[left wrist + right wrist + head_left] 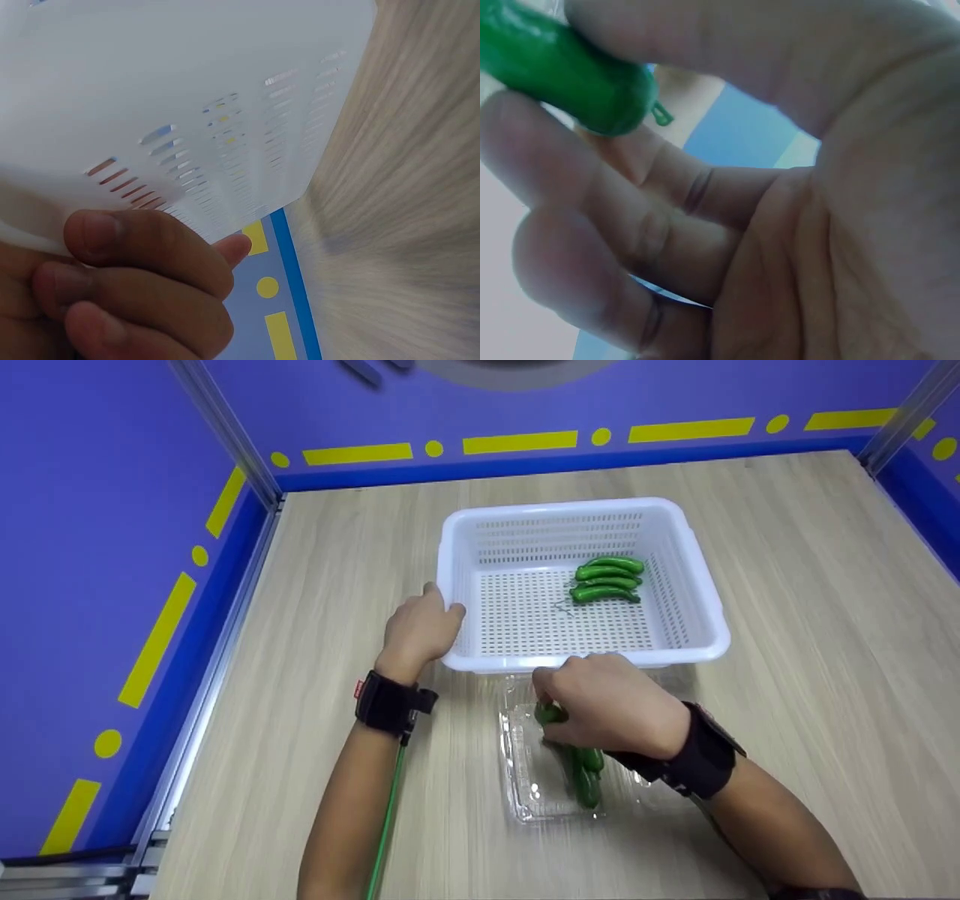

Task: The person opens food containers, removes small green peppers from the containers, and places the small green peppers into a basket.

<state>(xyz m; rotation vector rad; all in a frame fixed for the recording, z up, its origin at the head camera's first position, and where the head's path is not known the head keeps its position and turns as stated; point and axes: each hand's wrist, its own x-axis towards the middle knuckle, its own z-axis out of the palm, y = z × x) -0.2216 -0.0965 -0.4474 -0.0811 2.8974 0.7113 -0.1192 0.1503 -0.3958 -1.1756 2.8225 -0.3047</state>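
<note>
A white plastic basket (pixel 574 661) with slotted walls stands on the table. My left hand (pixel 421 624) grips its left rim, thumb over the top; in the left wrist view the curled fingers (pixel 157 251) lie against the outer wall. Below the basket's front edge, my right hand (pixel 615 701) pinches a long green pepper (pixel 577 75) between thumb and fingers, over a clear plastic box (pixel 517 780). More green peppers (pixel 587 787) lie in that box, partly hidden beneath the hand. Several similar peppers (pixel 607 579) rest side by side at the right inside the basket.
The pale wood-patterned table (pixel 817 660) extends to both sides of the basket. Blue panels (pixel 525 412) with yellow marks enclose it at the back and sides. A green cable (pixel 388 817) runs along the left forearm.
</note>
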